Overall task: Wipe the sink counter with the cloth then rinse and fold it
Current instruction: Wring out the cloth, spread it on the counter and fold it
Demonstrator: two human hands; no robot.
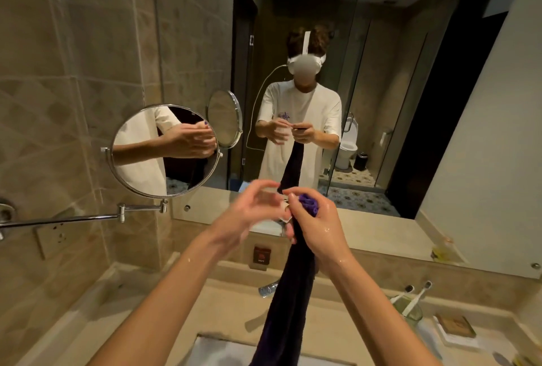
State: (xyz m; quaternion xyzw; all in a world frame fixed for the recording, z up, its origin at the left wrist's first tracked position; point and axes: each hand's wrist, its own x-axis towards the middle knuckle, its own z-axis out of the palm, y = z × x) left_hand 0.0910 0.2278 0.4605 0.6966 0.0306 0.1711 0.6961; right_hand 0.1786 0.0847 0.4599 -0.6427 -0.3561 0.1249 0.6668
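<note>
Right hand [315, 227] wet, closed around the upper end of the dark purple cloth [289, 301], held up in front of the wall mirror [410, 101]. Cloth hanging straight down as a long twisted strip over the sink [217, 351], partly hiding the faucet [267, 288]. Left hand [249, 216] just beside, fingers loosely curled, thumb and forefinger narrow at the cloth's white tag; contact cannot be told. Glass with toothbrushes [412, 307] on beige counter [223, 307], right.
</note>
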